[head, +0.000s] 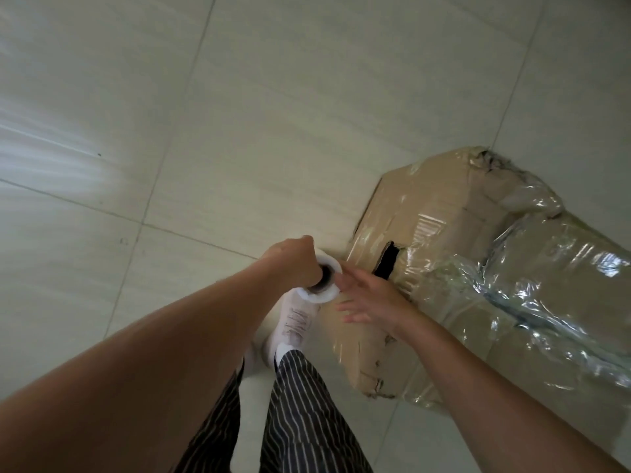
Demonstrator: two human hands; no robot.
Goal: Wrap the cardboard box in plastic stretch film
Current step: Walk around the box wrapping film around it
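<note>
Both bare arms reach forward. The left hand (296, 264) is fisted, seemingly gripping something; the right hand (370, 295) is flat with fingers (348, 307) spread, pointing left.

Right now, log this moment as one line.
left hand: grip on stretch film roll | right hand: open, by cardboard box | box: partly wrapped

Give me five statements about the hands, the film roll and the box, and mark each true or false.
1. The left hand grips the film roll. True.
2. The right hand is clenched in a fist. False: its fingers are spread open beside the roll.
3. The cardboard box already carries some film. True.
4. The box stands on a table. False: it sits on the tiled floor.
5. The box has a dark hand-hole. True.
</note>
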